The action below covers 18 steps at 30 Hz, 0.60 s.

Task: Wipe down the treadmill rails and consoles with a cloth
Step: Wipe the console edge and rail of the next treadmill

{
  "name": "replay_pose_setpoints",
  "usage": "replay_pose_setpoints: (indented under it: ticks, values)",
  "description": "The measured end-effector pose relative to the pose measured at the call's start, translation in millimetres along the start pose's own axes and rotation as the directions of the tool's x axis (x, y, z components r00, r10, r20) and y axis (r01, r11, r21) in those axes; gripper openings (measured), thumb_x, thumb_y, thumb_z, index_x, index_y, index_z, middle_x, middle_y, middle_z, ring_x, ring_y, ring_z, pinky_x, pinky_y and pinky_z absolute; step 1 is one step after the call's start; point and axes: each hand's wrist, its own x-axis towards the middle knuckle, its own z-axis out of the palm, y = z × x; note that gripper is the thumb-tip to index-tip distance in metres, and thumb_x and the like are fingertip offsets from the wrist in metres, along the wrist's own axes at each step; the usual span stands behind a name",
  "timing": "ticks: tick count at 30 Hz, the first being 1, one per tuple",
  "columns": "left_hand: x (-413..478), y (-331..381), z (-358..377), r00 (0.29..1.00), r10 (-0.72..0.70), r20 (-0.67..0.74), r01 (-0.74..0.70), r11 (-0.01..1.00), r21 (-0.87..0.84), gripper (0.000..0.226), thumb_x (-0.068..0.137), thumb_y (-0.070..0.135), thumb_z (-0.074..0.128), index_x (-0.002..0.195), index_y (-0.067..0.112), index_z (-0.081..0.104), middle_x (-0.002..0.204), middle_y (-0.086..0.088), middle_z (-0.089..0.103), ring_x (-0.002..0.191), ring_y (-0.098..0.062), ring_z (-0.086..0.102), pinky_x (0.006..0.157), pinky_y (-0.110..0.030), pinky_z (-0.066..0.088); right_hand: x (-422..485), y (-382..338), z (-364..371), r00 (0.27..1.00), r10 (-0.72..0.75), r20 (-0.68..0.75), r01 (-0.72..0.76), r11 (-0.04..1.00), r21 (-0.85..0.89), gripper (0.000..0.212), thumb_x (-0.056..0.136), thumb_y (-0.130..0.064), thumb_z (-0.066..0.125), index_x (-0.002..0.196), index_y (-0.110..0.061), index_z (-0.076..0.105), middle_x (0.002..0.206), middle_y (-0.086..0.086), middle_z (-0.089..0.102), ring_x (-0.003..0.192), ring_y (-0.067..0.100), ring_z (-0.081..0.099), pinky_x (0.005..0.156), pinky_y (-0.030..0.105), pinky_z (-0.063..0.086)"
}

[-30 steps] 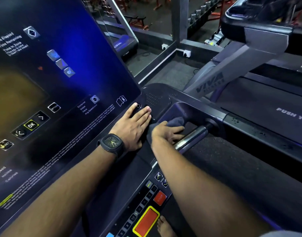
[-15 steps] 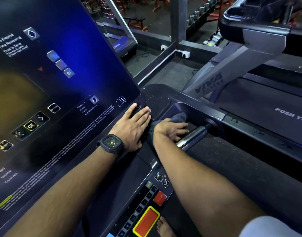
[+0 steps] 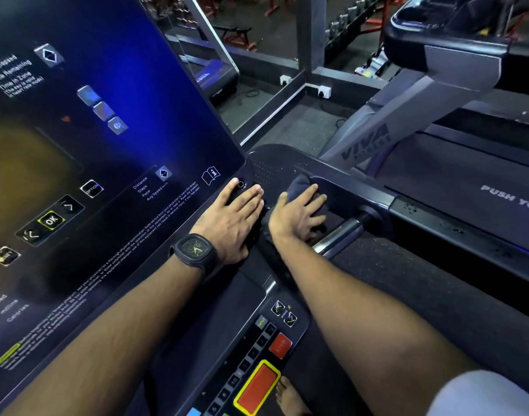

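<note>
The treadmill console (image 3: 113, 163) fills the left, its dark screen tilted up. My left hand (image 3: 233, 217), with a black watch on the wrist, lies flat on the console's lower right corner, fingers straight. Just to its right, my right hand (image 3: 299, 214) presses a dark cloth (image 3: 300, 184) into the recess where the side rail (image 3: 374, 196) meets the console. Its fingers are spread over the cloth. A chrome grip bar (image 3: 338, 235) runs out from under that hand. Most of the cloth is hidden beneath the palm.
A keypad (image 3: 257, 364) with a red stop button and a yellow-framed red pad sits below my arms. My bare foot (image 3: 290, 397) shows on the belt. A second treadmill (image 3: 467, 181) stands to the right. Wall sockets and weight racks lie beyond.
My right hand has slid the cloth a little forward into the recess, and its fingers have stretched out from a curled hold. My left hand has stayed in place.
</note>
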Motion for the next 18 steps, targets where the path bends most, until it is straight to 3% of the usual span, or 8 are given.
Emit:
replay_pose_setpoints:
  ticks: [4, 5, 7, 10, 12, 15, 16, 18]
  values:
    - [-1, 1, 1, 1.000, 0.000, 0.008, 0.000, 1.000, 0.009, 0.093, 0.084, 0.057, 0.040, 0.158, 0.005, 0.014, 0.166, -0.015, 0.008, 0.154, -0.027, -0.002, 0.118, -0.060, -0.013, 12, 3, -9, 0.939, 0.344, 0.025, -0.339, 0.906, 0.253, 0.077, 0.104, -0.039, 0.047, 0.162, -0.013, 0.004, 0.168, 0.018, 0.005, 0.143, 0.048, 0.031, 0.114, 0.053, 0.031]
    - [-1, 0, 1, 1.000, 0.003, 0.010, -0.003, 1.000, 0.004, 0.093, 0.085, 0.057, 0.040, 0.158, 0.005, 0.014, 0.166, -0.015, 0.008, 0.154, -0.027, -0.002, 0.118, -0.060, -0.013, 0, 4, -7, 0.940, 0.339, 0.038, -0.338, 0.913, 0.228, 0.078, 0.104, -0.038, 0.048, 0.162, -0.013, 0.003, 0.168, 0.018, 0.004, 0.142, 0.048, 0.032, 0.113, 0.052, 0.031]
    - [0, 0, 2, 1.000, -0.001, 0.003, 0.001, 1.000, -0.001, 0.094, 0.085, 0.057, 0.041, 0.158, 0.005, 0.013, 0.166, -0.015, 0.006, 0.154, -0.027, -0.003, 0.118, -0.059, -0.014, -24, 6, 2, 0.987, 0.150, 0.054, -0.154, 0.985, 0.076, 0.079, 0.103, -0.043, 0.048, 0.162, -0.016, 0.003, 0.169, 0.015, -0.001, 0.145, 0.049, 0.023, 0.114, 0.057, 0.030]
    - [1, 0, 0, 1.000, 0.011, 0.016, -0.011, 1.000, 0.007, 0.097, 0.084, 0.059, 0.042, 0.158, 0.005, 0.010, 0.166, -0.015, 0.005, 0.154, -0.027, -0.004, 0.118, -0.059, -0.015, -17, 0, 6, 0.998, -0.053, 0.042, 0.057, 0.994, -0.089, 0.078, 0.101, -0.050, 0.047, 0.163, -0.026, 0.007, 0.170, 0.005, 0.000, 0.148, 0.046, 0.014, 0.108, 0.068, 0.032]
    - [0, 1, 3, 1.000, 0.001, -0.009, -0.001, 1.000, 0.013, 0.095, 0.084, 0.058, 0.041, 0.158, 0.005, 0.014, 0.166, -0.015, 0.008, 0.154, -0.027, -0.002, 0.118, -0.060, -0.014, 1, -3, -2, 1.000, -0.013, -0.005, 0.013, 0.999, -0.037, 0.075, 0.102, -0.049, 0.046, 0.163, -0.026, 0.009, 0.170, 0.006, 0.003, 0.147, 0.046, 0.016, 0.108, 0.065, 0.034]
    - [-2, 2, 4, 1.000, -0.001, -0.009, 0.001, 1.000, 0.014, 0.093, 0.084, 0.057, 0.040, 0.158, 0.005, 0.016, 0.166, -0.015, 0.009, 0.154, -0.027, -0.001, 0.118, -0.060, -0.012, 9, 1, -9, 0.959, 0.284, 0.015, -0.281, 0.940, 0.191, 0.076, 0.104, -0.043, 0.046, 0.163, -0.018, 0.006, 0.169, 0.015, 0.002, 0.145, 0.049, 0.026, 0.114, 0.054, 0.032]
    - [-2, 1, 3, 1.000, 0.003, -0.011, -0.003, 1.000, 0.011, 0.093, 0.084, 0.057, 0.040, 0.158, 0.005, 0.016, 0.166, -0.015, 0.010, 0.154, -0.027, -0.001, 0.118, -0.060, -0.013, 0, 4, -5, 0.951, 0.308, 0.032, -0.308, 0.935, 0.175, 0.076, 0.104, -0.042, 0.046, 0.163, -0.017, 0.005, 0.169, 0.017, 0.002, 0.144, 0.048, 0.027, 0.114, 0.053, 0.031]
    - [0, 1, 3, 1.000, 0.003, -0.023, -0.003, 1.000, 0.009, 0.095, 0.083, 0.058, 0.043, 0.157, 0.005, 0.017, 0.166, -0.016, 0.011, 0.154, -0.027, 0.000, 0.118, -0.059, -0.014, -21, 6, 4, 0.987, 0.158, 0.033, -0.159, 0.987, 0.038, 0.077, 0.103, -0.045, 0.046, 0.163, -0.018, 0.005, 0.169, 0.014, 0.001, 0.144, 0.049, 0.023, 0.114, 0.058, 0.032]
